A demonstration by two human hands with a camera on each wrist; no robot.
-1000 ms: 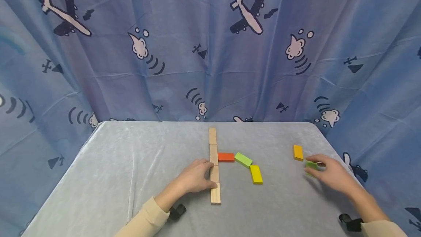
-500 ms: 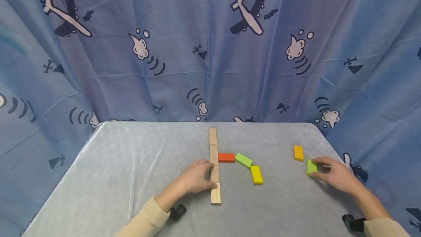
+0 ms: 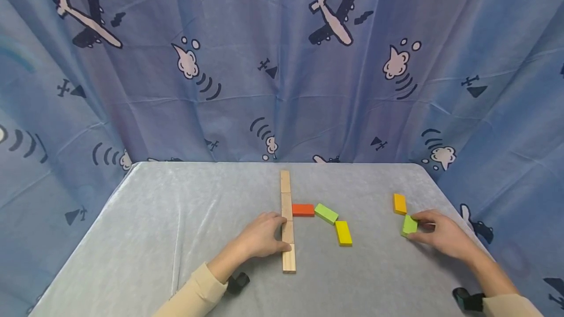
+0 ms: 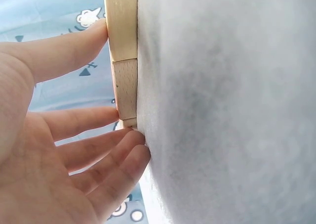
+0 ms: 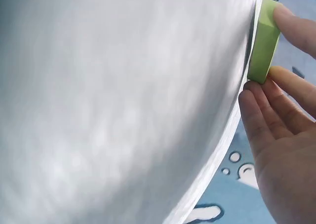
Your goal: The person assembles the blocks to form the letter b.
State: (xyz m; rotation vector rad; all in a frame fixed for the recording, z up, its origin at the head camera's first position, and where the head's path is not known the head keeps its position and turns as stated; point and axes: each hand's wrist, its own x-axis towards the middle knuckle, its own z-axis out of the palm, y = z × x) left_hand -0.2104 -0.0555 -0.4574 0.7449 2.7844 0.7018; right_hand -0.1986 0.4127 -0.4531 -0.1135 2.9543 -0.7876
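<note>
A straight row of plain wooden blocks (image 3: 286, 204) lies along the middle of the table. My left hand (image 3: 262, 236) rests beside its near half, thumb and fingertips touching the blocks; in the left wrist view those fingers (image 4: 69, 127) are fairly straight. My right hand (image 3: 447, 237) pinches a light green block (image 3: 409, 227) between thumb and index finger at the table's right side. In the right wrist view the green block (image 5: 264, 43) lies close to the cloth. Just beyond it lies an orange-yellow block (image 3: 399, 204), its near end very close to the green one.
From the wooden row a red block (image 3: 303, 210), another light green block (image 3: 326, 214) and a yellow block (image 3: 343, 233) curve off toward the right. Pale cloth covers the table (image 3: 211, 199). A blue curtain (image 3: 238, 62) with airplane prints hangs behind.
My right hand first drew back slightly right, then moved left with the green block. That block now sits tilted, nearer the orange-yellow one. My left hand and the other blocks keep their places.
</note>
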